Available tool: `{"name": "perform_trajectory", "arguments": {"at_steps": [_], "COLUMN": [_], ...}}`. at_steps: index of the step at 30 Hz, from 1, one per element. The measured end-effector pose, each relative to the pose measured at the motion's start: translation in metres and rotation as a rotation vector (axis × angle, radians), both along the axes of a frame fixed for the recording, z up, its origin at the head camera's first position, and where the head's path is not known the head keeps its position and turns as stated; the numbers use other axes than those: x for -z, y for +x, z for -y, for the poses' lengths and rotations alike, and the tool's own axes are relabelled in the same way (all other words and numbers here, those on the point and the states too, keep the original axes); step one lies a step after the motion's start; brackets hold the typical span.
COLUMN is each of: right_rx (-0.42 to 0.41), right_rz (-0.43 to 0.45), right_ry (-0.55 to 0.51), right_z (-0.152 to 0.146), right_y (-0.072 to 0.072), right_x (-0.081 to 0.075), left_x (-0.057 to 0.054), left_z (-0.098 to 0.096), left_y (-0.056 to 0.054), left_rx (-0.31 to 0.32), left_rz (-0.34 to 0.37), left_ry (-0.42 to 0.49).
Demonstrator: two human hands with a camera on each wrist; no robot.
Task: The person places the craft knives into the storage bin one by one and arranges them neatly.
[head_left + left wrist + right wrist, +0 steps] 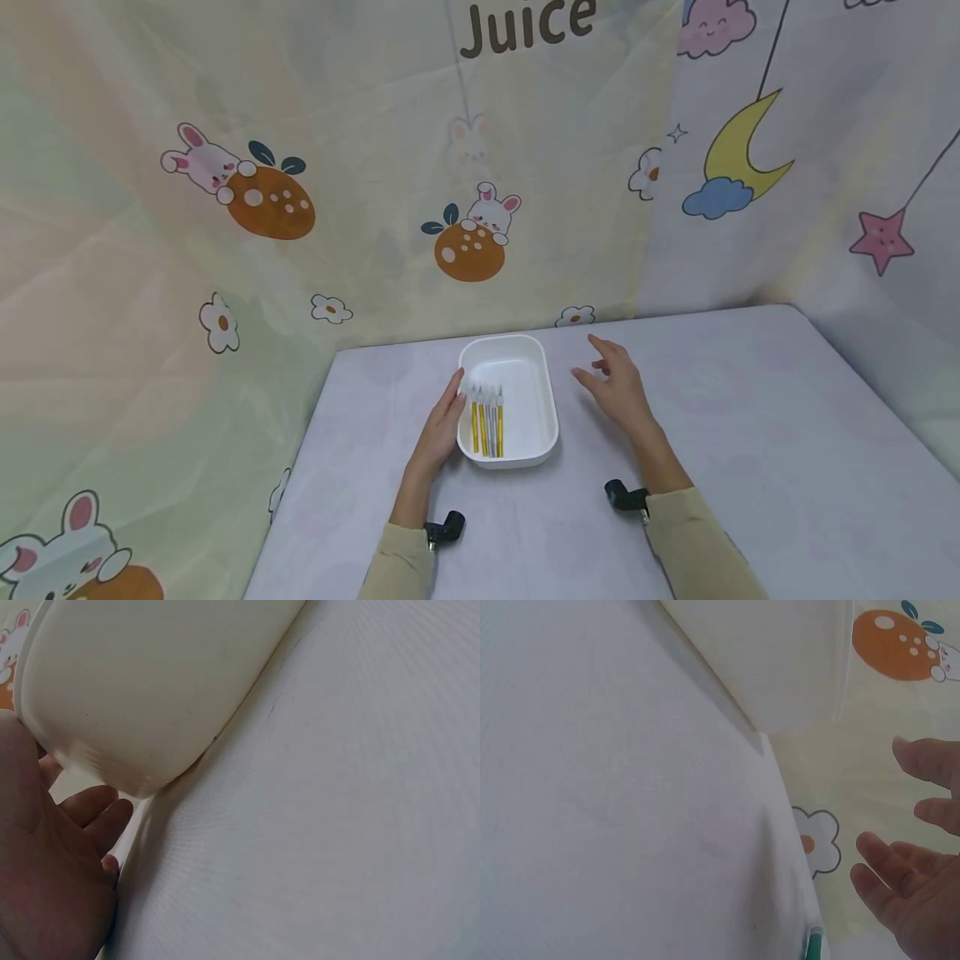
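Observation:
A white rectangular tray [525, 446] with rounded corners stands on the table. Along its left side lie several slim pen-like sticks [487, 425], yellow and silver with pale, clear-looking ends; their exact kind is too small to tell. My left hand [441, 429] rests against the tray's left side, thumb and forefinger at the rim. In the left wrist view, the other fingers [109, 821] hang loosely bent by the tray's lower corner. To the right of the tray, my right hand [617, 387] is raised, fingers spread and relaxed, holding nothing and apart from the tray.
A pale cloth covers the table [750, 433]. Behind it hangs a printed curtain [375, 208] with rabbits, oranges and flowers, close to the tray's far end. A small green-tipped object [814, 945] shows at the bottom of the right wrist view.

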State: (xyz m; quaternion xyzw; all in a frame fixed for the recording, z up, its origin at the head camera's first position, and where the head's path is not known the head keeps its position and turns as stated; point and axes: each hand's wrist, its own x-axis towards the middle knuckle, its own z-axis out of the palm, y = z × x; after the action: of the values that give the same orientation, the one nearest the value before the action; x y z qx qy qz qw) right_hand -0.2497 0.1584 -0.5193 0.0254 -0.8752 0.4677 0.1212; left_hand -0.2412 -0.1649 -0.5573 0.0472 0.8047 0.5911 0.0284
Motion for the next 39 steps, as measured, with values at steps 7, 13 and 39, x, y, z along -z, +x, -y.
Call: {"name": "perform_trajectory", "arguments": {"at_steps": [7, 13, 39], "right_rx": [0.01, 0.024, 0.041], "right_rz": [0.019, 0.056, 0.143], "right_ry": [0.004, 0.016, 0.07], "right_z": [-0.008, -0.016, -0.036], "right_y": [-0.001, -0.004, -0.006], "right_x": [0.0, 0.002, 0.008], "left_x": [-0.001, -0.002, 0.0], "left_z": [0.0, 0.0, 0.001], "left_y": [0.0, 0.0, 0.0], "left_rx": [0.002, 0.003, 0.007], "left_rz": [0.01, 0.012, 0.005], "left_ry": [-0.003, -0.004, 0.004]}}
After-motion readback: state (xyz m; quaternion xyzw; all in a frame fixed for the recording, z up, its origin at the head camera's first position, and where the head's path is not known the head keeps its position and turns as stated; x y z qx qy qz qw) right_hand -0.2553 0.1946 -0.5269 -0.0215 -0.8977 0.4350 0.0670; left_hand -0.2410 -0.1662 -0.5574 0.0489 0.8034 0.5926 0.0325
